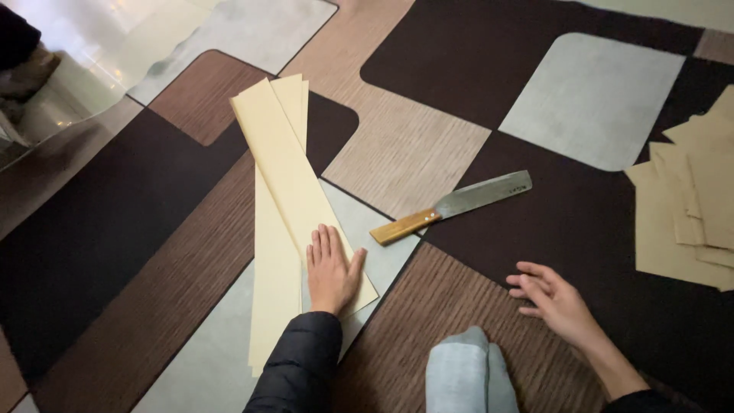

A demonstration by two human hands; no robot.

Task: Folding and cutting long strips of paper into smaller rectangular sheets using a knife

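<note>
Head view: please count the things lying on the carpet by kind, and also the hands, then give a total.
Long cream paper strips: 2
Pile of tan paper pieces: 1
Knife with wooden handle: 1
Hands: 2, left hand flat on a strip, right hand empty above the carpet
Total: 6

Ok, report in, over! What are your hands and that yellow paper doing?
Left hand flat on long folded yellow paper. Right hand open, empty, hovering over rug. Wooden-handled knife lies between them, untouched. Brown paper pile far right.
</note>
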